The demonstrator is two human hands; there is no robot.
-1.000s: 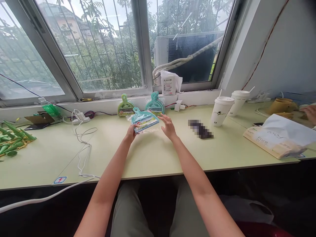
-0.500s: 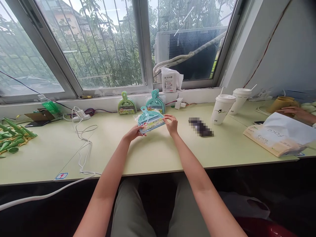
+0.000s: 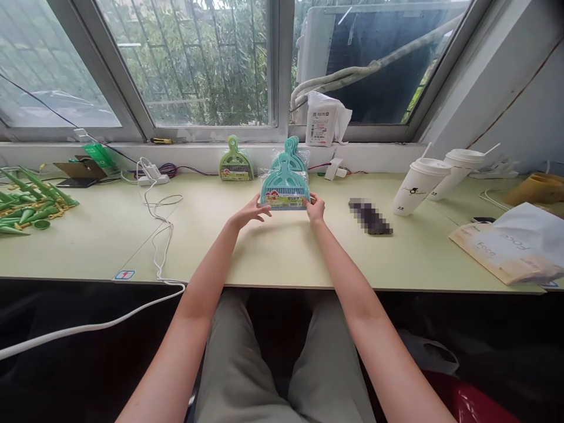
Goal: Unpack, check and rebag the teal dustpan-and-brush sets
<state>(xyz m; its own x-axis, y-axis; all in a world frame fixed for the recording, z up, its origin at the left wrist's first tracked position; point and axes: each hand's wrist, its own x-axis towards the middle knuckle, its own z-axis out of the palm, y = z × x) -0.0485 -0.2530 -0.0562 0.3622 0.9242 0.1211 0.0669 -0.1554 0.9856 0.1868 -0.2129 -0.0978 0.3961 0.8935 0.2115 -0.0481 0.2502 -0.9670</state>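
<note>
A teal dustpan and brush set [image 3: 285, 187] in clear wrap, with a printed label across its front, stands upright in front of me. My right hand [image 3: 315, 208] pinches its lower right edge. At the lower left corner is my left hand [image 3: 251, 214], its fingers stretched and apart; whether they touch the wrap I cannot tell. Right behind the set, partly hidden by it, stand more teal dustpan sets [image 3: 292, 145]. To the left, green dustpan sets [image 3: 235, 160] lean by the window sill.
White cables [image 3: 159, 235] and a power strip [image 3: 153, 179] lie left, beyond them green pointed pieces [image 3: 33, 205]. A pixelated dark object [image 3: 370, 217], lidded cups [image 3: 418, 185] and a tissue pack [image 3: 497, 244] are on the right. A packet [image 3: 324, 123] sits on the sill.
The held set has moved forward and gone from tilted to upright before the other teal sets. My left hand has loosened its hold. The view has tipped downward.
</note>
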